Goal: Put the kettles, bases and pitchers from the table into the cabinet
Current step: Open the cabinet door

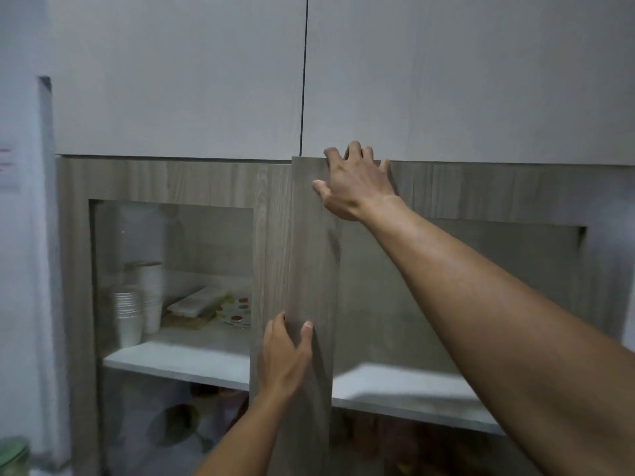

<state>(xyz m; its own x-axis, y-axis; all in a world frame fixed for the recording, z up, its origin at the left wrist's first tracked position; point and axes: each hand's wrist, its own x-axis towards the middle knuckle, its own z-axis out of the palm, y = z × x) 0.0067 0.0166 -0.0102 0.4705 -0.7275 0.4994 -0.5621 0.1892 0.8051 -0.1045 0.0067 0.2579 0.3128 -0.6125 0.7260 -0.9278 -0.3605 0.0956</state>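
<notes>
No kettle, base or pitcher is in view. I face a wood-grain cabinet with two glass-paned doors. The right cabinet door (311, 255) stands ajar, its left stile swung out towards me. My left hand (285, 359) grips that stile low down, fingers behind the edge and thumb on the front. My right hand (357, 183) holds the door's top corner with its fingers curled over the top edge. Behind the right door a white shelf (395, 389) shows, bare where I can see it.
The left door (165, 180) is closed. Through its glass I see stacked paper cups (129, 317), a flat white tray (199, 302) and dotted plates (237, 310). Grey upper cabinet doors (206, 80) hang above. A green-lidded jar (13, 451) sits at the bottom left.
</notes>
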